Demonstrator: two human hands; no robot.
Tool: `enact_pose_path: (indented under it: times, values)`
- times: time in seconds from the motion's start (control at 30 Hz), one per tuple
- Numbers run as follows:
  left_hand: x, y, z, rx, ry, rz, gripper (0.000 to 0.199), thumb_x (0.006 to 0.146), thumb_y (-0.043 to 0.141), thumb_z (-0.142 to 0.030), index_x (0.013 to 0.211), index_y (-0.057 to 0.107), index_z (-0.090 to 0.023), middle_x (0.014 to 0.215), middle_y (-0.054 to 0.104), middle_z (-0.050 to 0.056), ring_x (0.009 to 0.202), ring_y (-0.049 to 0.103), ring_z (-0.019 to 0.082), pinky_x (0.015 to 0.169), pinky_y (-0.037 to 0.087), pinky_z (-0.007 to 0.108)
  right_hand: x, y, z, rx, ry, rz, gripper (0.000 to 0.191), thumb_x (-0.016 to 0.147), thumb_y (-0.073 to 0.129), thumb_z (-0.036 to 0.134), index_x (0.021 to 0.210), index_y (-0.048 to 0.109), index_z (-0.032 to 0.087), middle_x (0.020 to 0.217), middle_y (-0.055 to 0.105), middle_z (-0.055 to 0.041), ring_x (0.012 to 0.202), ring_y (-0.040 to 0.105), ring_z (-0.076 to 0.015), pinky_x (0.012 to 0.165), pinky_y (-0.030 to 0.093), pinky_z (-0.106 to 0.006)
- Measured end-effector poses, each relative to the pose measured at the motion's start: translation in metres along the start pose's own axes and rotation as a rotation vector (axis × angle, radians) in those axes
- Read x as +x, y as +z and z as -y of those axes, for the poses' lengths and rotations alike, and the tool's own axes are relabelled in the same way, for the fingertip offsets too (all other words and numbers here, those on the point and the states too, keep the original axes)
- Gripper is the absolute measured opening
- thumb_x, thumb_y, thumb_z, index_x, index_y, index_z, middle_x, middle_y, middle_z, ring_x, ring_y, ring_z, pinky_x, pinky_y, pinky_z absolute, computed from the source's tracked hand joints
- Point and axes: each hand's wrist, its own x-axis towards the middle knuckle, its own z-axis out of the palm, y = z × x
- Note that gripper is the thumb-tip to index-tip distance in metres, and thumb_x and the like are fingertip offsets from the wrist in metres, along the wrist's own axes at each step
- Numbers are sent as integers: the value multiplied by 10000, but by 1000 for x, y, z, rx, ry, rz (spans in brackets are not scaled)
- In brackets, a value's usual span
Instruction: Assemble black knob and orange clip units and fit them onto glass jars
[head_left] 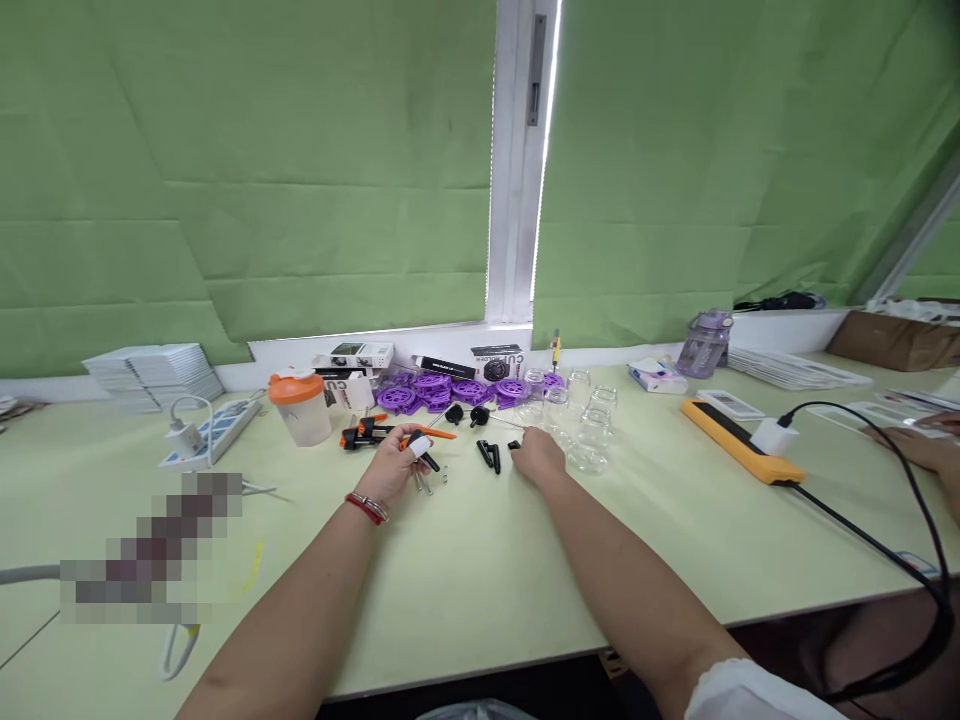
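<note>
My left hand (394, 468), with a red bracelet at the wrist, is closed round a black part (429, 460). Small metal screws (425, 484) lie just beside it on the table. My right hand (538, 456) reaches down to the table, its fingertips at a small black piece (514, 445). Between the hands lie black clip-like parts (489, 456), and behind them two round black knobs (466, 415). Black and orange parts (366, 433) lie left of my left hand. Purple wheel-shaped parts (450, 393) are piled at the back.
Clear glass jars (592, 440) stand right of my right hand. An orange-lidded cup (300, 410) and a white power strip (217, 435) are at left. Right are an orange power strip (739, 440), black cable, purple bottle (705, 345) and another person's hands (911, 447).
</note>
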Motion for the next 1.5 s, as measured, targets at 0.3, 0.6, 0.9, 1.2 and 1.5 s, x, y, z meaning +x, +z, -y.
enact_pose_path:
  times: [0.3, 0.6, 0.9, 1.2, 1.5]
  values:
    - [1, -2, 2, -7, 18, -5, 481, 639, 756, -317, 987, 449, -190, 883, 572, 15, 621, 581, 92, 590, 532, 294, -21, 3, 22, 238, -441, -36, 201, 758, 509, 155, 877, 668, 187, 806, 636, -48, 714, 560, -161, 603, 355, -247]
    - [0, 4, 3, -51, 28, -70, 440, 679, 740, -273, 982, 432, -193, 865, 561, 5, 627, 596, 97, 610, 542, 296, -59, 23, 51, 243, -772, 27, 200, 741, 535, 81, 872, 647, 183, 846, 573, -21, 725, 503, -129, 707, 343, -255]
    - [0, 7, 5, -94, -16, -39, 380, 719, 710, -238, 975, 433, -190, 854, 565, 6, 644, 596, 86, 632, 534, 264, -56, 22, 46, 372, -767, 103, 157, 788, 519, 123, 895, 616, 186, 878, 587, -28, 768, 525, -139, 690, 368, -248]
    - [1, 5, 9, 12, -11, -8, 388, 732, 680, -331, 1000, 429, -206, 896, 571, 26, 683, 591, 116, 558, 504, 260, -56, 21, 47, 329, -718, 92, 150, 804, 507, 146, 890, 623, 188, 863, 631, -35, 757, 540, -152, 666, 367, -252]
    - [1, 5, 7, -54, -48, -11, 342, 729, 668, -333, 932, 422, -211, 836, 602, 14, 618, 590, 116, 514, 463, 247, -55, 22, 46, 284, -705, 78, 172, 819, 491, 152, 913, 628, 195, 907, 642, -44, 812, 553, -168, 708, 376, -261]
